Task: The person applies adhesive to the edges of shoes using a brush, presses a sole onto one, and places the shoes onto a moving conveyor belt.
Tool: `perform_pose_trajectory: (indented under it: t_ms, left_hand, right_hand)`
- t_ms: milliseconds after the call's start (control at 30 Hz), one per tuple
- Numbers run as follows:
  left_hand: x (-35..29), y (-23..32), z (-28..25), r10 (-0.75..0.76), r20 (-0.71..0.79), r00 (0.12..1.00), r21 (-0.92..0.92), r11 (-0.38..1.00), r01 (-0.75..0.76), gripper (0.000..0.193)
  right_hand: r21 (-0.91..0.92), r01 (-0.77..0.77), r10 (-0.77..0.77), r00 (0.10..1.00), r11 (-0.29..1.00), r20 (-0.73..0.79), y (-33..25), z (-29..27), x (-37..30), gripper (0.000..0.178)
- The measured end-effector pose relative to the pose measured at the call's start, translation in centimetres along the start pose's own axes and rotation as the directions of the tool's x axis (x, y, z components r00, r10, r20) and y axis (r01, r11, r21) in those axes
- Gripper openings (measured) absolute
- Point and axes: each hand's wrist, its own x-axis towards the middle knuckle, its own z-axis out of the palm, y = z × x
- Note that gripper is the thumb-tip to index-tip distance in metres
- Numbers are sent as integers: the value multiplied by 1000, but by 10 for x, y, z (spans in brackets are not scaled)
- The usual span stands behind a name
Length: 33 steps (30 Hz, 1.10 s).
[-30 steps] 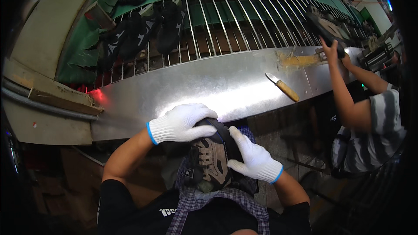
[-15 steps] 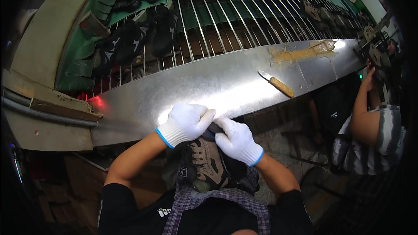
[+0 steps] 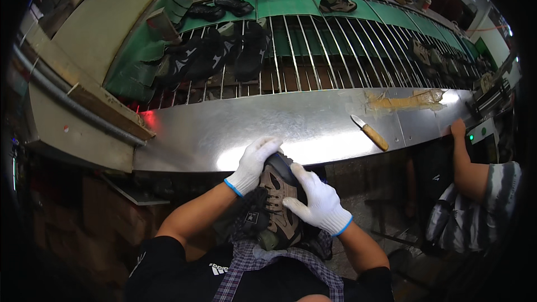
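A brown and black laced shoe [image 3: 274,187] stands toe-up against my apron [image 3: 249,257], at the near edge of the metal counter. My left hand [image 3: 253,165], in a white knit glove, is closed round the left side of its dark toe. Gloved the same way, my right hand [image 3: 321,204] grips the right side, thumb over the upper and fingers along the sole edge. The sole and heel are mostly hidden. A knife [image 3: 370,134] with a wooden handle lies on the counter, right of my hands and apart from them.
Beyond the metal counter [image 3: 190,128] runs a rack of metal rods [image 3: 313,50] with black shoes [image 3: 251,53] at left and a brown shoe [image 3: 338,3] farther back. Brown tape [image 3: 405,99] covers part of the counter. A co-worker's arm [image 3: 463,156] rests at the right.
My hands have parted from over the toe to either side of the shoe, uncovering more of it. The view has shifted. The co-worker's hand at right has come down to the counter edge.
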Motion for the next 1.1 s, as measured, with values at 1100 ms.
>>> perform_pose_trajectory:
  t_ms: [1100]
  left_hand:
    - [-39,51,64,-291,688,665,724,209,-657,76]
  right_hand:
    - [655,-74,258,947,752,-189,43,-15,-19,73]
